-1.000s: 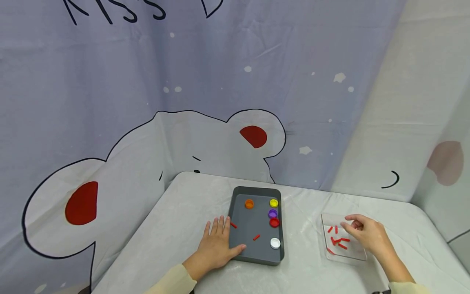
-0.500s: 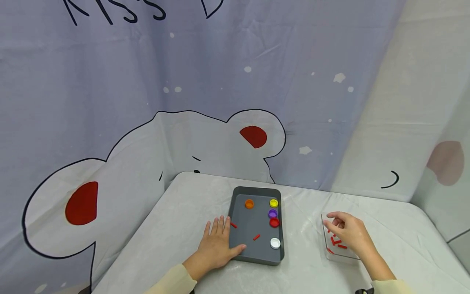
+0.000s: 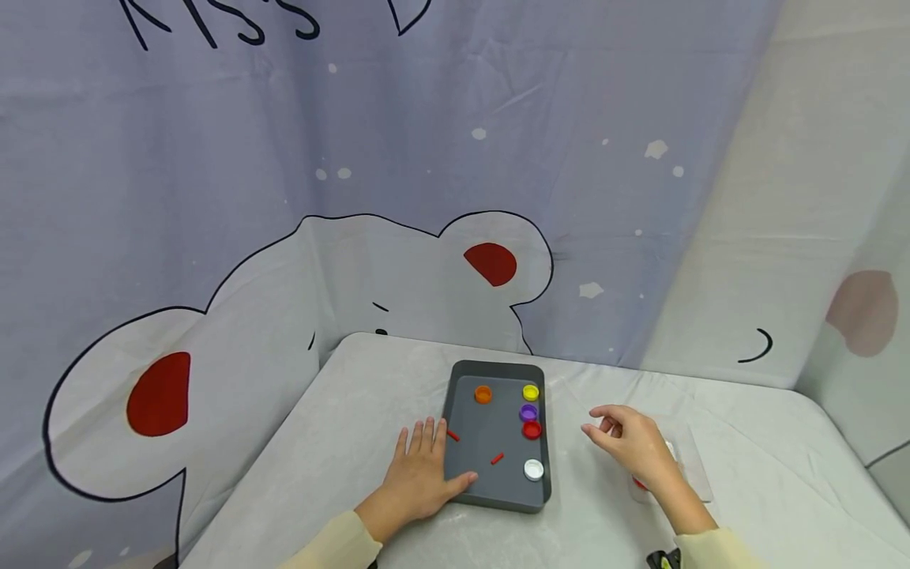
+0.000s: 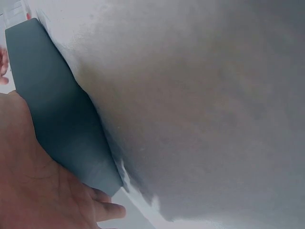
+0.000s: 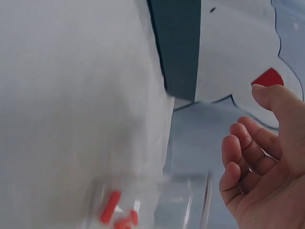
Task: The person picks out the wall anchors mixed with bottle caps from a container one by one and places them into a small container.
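Observation:
My left hand lies with straight fingers along the left edge of a dark grey tray, its thumb over the near rim. Inside the tray are small round caps: orange, yellow, purple, red and white. Two short red sticks, one in mid-tray and one by the left fingertips, lie there too. Between tray and clear plastic box, my right hand hovers with loosely bent fingers, thumb apart, nothing between them.
Several red sticks sit in the clear box, mostly hidden behind the right hand and forearm in the head view. A white cloth covers the table. Behind it hangs a printed curtain.
My right hand has moved left, from over the clear box to the gap beside the tray, its forearm now covering much of the box. The left hand and tray stay put.

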Available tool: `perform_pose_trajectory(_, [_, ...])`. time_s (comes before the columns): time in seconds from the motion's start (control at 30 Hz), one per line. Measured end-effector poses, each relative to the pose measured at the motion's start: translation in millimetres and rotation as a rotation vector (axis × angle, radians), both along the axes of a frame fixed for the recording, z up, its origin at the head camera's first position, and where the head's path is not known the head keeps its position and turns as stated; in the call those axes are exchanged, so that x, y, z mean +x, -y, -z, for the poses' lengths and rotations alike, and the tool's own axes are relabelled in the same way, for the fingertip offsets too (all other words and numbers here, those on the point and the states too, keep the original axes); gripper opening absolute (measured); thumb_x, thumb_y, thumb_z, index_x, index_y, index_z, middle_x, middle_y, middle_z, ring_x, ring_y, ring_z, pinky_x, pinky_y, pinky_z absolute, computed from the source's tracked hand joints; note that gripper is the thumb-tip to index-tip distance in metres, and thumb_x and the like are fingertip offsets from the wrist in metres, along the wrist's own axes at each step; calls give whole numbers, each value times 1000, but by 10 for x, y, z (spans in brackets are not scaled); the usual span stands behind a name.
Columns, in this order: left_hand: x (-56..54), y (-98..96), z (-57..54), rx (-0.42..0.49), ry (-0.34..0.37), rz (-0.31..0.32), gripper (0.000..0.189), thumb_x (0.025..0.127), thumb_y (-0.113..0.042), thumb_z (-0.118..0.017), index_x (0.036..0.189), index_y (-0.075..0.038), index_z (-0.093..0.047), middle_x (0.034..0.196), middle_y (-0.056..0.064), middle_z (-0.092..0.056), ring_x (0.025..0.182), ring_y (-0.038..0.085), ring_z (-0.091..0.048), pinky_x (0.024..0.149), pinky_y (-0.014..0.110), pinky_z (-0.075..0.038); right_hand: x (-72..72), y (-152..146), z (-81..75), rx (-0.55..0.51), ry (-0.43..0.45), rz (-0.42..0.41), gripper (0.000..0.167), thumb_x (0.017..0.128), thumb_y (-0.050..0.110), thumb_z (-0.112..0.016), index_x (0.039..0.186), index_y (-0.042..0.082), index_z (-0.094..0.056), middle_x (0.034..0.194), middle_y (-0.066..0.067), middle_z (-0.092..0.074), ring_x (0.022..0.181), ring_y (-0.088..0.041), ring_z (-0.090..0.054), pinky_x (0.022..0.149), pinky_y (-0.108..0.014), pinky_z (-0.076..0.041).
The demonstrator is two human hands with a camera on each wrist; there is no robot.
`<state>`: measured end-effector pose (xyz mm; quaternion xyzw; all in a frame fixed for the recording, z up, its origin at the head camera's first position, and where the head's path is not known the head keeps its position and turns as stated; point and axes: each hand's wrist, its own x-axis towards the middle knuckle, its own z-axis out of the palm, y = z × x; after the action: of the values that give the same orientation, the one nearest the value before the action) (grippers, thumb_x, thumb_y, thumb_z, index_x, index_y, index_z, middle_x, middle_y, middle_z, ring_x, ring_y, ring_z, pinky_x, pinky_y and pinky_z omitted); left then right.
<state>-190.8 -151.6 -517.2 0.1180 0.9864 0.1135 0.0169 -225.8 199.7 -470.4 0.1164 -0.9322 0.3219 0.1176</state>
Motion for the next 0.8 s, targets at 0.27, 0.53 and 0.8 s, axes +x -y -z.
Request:
perform_pose_trajectory(0.27, [14,-2,-24,0,-1,3,106,91,-77,-48,158,3,-26,162,26,-27,151,43,-23,121,62,-10,-14,270,59,-20,14,-14,27,86,26,-81,106,9,-76,77,8,-59,67,-6,-50,61,-24,-42])
perform_pose_trajectory(0.53, [12,-8,-11,0,7,1,107,90,-77,-47,158,3,-25,163,26,-25,152,43,-22,121,62,-10,23,497,134,-49,29,-21,30,85,26,-83,108,9,-76,80,7,-60,69,-7,-50,61,-24,-43])
perform_pose_trajectory(0.8, [6,-10,-1,-9,10,-7,107,91,-77,-47,159,2,-24,163,24,-25,152,42,-22,121,61,-9,51,705,203,-89,45,-77,27,85,26,-83,104,8,-76,81,5,-60,68,-6,-50,61,-23,-43])
